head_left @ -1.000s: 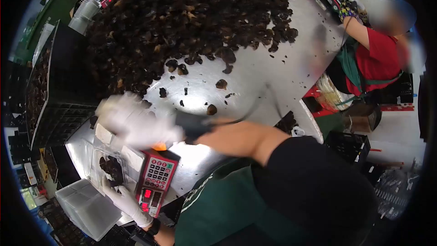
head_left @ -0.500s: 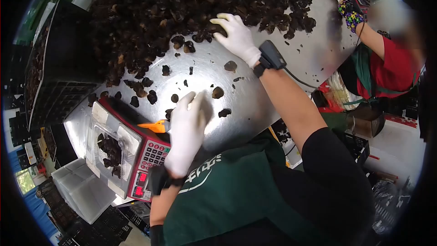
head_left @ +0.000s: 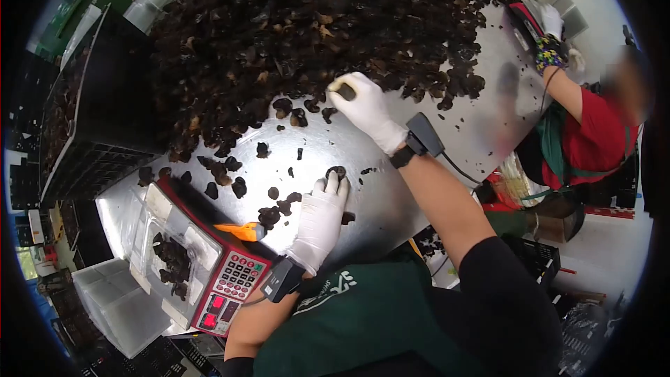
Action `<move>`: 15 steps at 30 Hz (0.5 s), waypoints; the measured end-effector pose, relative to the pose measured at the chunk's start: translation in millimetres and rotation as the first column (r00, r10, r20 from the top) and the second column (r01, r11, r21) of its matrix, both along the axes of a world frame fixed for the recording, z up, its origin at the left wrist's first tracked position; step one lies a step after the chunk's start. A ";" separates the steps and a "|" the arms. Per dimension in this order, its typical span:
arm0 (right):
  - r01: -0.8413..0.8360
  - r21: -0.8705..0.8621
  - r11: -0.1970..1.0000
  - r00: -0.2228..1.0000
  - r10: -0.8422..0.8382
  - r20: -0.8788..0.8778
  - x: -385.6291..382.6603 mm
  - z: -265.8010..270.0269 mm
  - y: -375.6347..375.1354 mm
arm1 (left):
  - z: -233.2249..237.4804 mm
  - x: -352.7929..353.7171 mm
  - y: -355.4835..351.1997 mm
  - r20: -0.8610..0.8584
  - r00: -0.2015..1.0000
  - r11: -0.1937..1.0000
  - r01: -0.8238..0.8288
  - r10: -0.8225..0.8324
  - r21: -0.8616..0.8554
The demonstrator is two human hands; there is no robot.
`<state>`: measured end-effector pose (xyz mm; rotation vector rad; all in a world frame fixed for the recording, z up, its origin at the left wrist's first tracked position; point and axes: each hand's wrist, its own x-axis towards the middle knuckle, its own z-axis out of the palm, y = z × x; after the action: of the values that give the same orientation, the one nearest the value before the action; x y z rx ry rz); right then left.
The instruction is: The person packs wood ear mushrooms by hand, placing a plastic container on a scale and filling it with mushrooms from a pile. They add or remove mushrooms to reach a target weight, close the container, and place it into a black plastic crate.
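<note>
My right hand (head_left: 366,112), in a white glove, is at the near edge of a large pile of dark wood ear mushrooms (head_left: 279,35). Its thumb and fingers close around a dark mushroom piece (head_left: 347,91). Lower down, my left hand (head_left: 319,220), also gloved in white, lies on the metal table with fingers stretched out. Its fingertips touch a single mushroom piece (head_left: 336,172). Several loose pieces lie around it. Left of this hand stands a red scale (head_left: 241,272) with a clear plastic tray (head_left: 148,248) on it, holding some mushrooms.
An orange-handled tool (head_left: 241,230) lies beside the scale. A black crate (head_left: 105,98) stands on the left, with stacked clear trays (head_left: 122,300) below. A co-worker in red (head_left: 600,126) works at another scale (head_left: 525,24) on the right. The metal table (head_left: 447,160) has scattered bits.
My left hand has moved right, its fingers now on a mushroom piece. Several loose pieces now lie grouped by the orange handle. The view has shifted, and my right hand stays by the pile.
</note>
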<state>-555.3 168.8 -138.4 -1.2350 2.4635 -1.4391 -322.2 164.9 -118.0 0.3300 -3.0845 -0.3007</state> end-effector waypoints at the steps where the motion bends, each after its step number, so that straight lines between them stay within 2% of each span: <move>1: -0.068 -0.140 0.988 0.995 0.077 0.063 1.3 3.8 -10.6 | 1.6 -3.8 2.2 0.024 0.999 0.997 -0.030 0.028 0.069; 2: -0.121 -0.114 0.986 0.921 0.155 0.356 3.2 9.1 -18.3 | -0.7 -7.0 0.8 -0.009 1.000 0.992 -0.012 0.013 0.124; 3: -0.130 -0.213 0.968 0.747 0.237 0.621 10.7 28.6 -26.2 | -7.4 -12.4 -4.6 -0.042 0.999 0.985 -0.002 0.009 0.170; 4: -0.111 -0.303 0.947 0.489 0.317 0.813 17.4 41.6 -32.5 | -15.0 -15.4 -9.6 -0.076 0.997 0.977 0.005 0.011 0.214; 5: -0.177 -0.350 0.920 0.288 0.389 0.875 15.5 42.7 -34.3 | -23.9 -19.1 -12.4 -0.085 0.996 0.982 -0.012 0.028 0.187; 6: -0.148 -0.450 0.881 0.062 0.462 0.885 23.5 55.5 -35.3 | -21.7 -17.6 -11.9 -0.086 0.994 0.979 -0.047 0.065 0.200; 8: -0.116 -0.503 0.857 -0.164 0.483 0.860 31.1 53.9 -42.5 | -14.9 -13.7 -9.8 -0.094 0.986 0.965 -0.112 0.137 0.235; 9: -0.116 -0.558 0.822 -0.274 0.513 0.813 33.2 49.7 -43.1 | -6.2 -5.0 -9.3 -0.219 0.955 0.932 -0.119 0.202 0.341; 11: -0.084 -0.658 0.749 -0.489 0.544 0.682 41.2 41.4 -45.0 | 18.8 16.1 -2.7 -0.261 0.882 0.793 -0.181 0.392 0.581; 12: -0.097 -0.623 0.776 -0.458 0.520 0.720 50.4 46.0 -46.8 | 33.5 28.5 0.9 -0.262 0.835 0.702 -0.192 0.485 0.686; 13: -0.111 -0.586 0.802 -0.428 0.494 0.757 61.0 54.5 -48.1 | 49.8 44.6 1.5 -0.162 0.812 0.540 -0.211 0.561 0.814; 14: -0.124 -0.548 0.828 -0.398 0.464 0.791 72.7 58.6 -49.5 | 68.7 61.8 0.3 -0.122 0.804 0.452 -0.194 0.581 0.871; 15: -0.191 -0.575 0.796 -0.322 0.502 0.803 84.1 57.4 -53.2 | 80.4 82.3 -1.1 -0.080 0.796 0.394 -0.207 0.600 0.895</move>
<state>-471.2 115.5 -81.0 -0.2658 0.6087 -1.4260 -240.0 163.8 -37.7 0.9015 -2.0516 -1.6444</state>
